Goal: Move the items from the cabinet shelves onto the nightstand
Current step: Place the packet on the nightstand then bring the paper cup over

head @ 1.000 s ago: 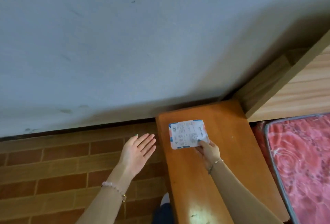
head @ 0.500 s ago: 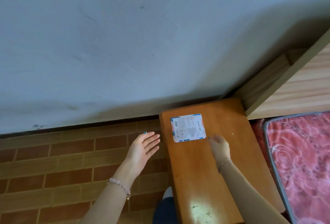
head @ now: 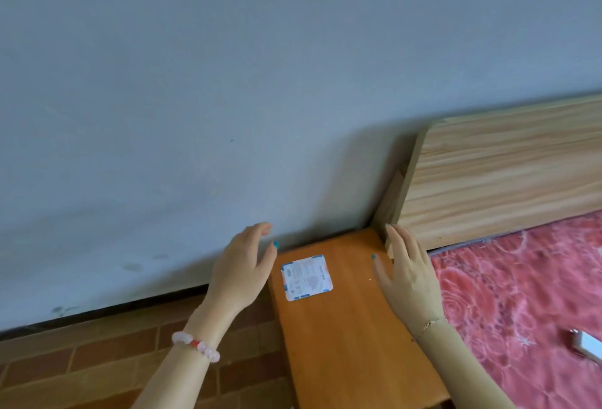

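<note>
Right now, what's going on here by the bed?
A person stands over the nightstand beside the bed. A flat white packet lies on its top near the wall, and nobody is holding it. The left hand and right hand are both open and empty, one to each side of the packet.

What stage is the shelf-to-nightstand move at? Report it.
Done: one flat white packet lies on the nightstand, near its far end. In hand: nothing; the left hand and right hand are open, either side of the packet, not touching it. Left: unknown, since the cabinet shelves are out of view.
</note>
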A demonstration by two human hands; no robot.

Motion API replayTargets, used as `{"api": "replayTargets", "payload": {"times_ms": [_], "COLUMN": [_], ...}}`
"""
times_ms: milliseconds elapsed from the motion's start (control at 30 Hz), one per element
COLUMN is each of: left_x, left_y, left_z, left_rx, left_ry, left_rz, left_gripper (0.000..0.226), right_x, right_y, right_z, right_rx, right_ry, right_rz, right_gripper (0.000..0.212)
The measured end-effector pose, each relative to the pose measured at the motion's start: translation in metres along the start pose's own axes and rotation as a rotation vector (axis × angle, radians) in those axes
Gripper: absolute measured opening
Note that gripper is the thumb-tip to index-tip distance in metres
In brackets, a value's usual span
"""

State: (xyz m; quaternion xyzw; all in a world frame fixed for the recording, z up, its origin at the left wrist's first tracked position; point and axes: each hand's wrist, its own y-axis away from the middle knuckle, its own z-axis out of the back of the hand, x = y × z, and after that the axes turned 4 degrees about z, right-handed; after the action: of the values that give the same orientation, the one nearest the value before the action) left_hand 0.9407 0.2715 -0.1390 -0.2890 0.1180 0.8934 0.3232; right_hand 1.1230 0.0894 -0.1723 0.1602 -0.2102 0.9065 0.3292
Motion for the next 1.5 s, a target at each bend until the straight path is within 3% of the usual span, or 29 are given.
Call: {"api": "replayTargets", "payload": {"times_ms": [100, 167, 533, 833, 1000, 1233, 1500], "left_x": [-0.019, -0.029, -0.078, -0.075, -0.089, -0.145, -0.172], "left_y": [0.018, 0.029, 0.049, 0.027, 0.045, 0.122, 0.271], "left_z": [0.017, 0.022, 0.046, 0.071, 0.073, 0.046, 0.030], "left_rx": [-0.116, -0.170, -0.211, -0.152, -0.045, 0.142, 0.307], "left_ry": [-0.339, -0.441, -0.476, -0.327, -0.222, -0.086, 0.079], "left_rz": [-0.247, -0.310, -0.559, -0.873, -1.046, -1.396, -1.743], "left_gripper": [0.038, 0.041, 0.051, 0.049, 0.048, 0.051, 0.050], "right_x": [-0.001, -0.001, 0.021, 0.077, 0.126, 0.175, 0.241], "right_y": [0.009, 0.016, 0.057, 0.127, 0.174, 0.277, 0.417], "right_z": [0.034, 0.053, 0.119, 0.145, 0.146, 0.169, 0.206], "right_rx": [-0.045, -0.071, -0.191, -0.367, -0.394, -0.518, -0.645], "right_ry": [0.010, 0.019, 0.104, 0.282, 0.381, 0.538, 0.658], "right_rz": [0.036, 0.057, 0.030, -0.283, -0.435, -0.736, -1.081], "right_gripper": [0.053, 0.054, 0.057, 0.050, 0.059, 0.059, 0.062]}}
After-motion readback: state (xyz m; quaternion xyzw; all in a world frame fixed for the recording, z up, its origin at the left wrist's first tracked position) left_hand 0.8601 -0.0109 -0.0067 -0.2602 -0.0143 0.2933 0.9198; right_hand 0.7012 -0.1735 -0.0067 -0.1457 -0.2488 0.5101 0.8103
